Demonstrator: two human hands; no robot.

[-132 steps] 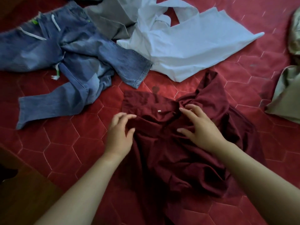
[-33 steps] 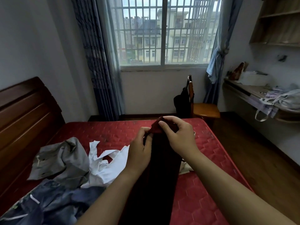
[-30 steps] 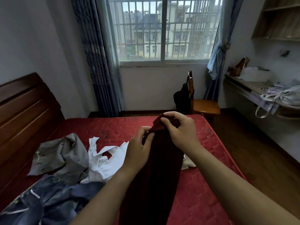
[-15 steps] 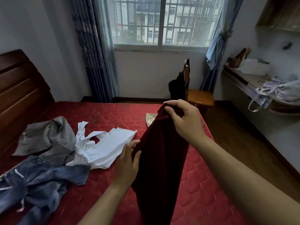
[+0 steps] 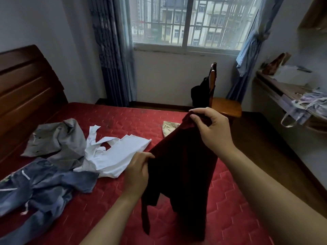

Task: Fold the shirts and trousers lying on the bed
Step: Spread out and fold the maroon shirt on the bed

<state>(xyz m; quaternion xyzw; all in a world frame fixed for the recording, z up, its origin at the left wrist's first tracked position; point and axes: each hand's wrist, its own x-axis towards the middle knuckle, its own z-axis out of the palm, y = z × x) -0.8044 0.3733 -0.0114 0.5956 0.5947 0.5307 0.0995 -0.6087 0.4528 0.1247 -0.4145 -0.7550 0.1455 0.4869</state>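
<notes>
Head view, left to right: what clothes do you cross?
Blue jeans → white shirt → dark red garment, gripped by left hand and right hand. Grey garment and beige garment skipped: they overlap others.

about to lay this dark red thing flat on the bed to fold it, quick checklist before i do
1. Right hand pinches the top of the dark red garment: ok.
2. Left hand grips its side edge: ok.
3. Garment opened out flat: not ok, it hangs bunched and narrow.
4. Bare stretch of bed below it to lay it on: ok.
5. White shirt and jeans out of the landing spot: ok, both lie off to the left.
6. Which side of the garment faces up, front or back: cannot tell.
</notes>
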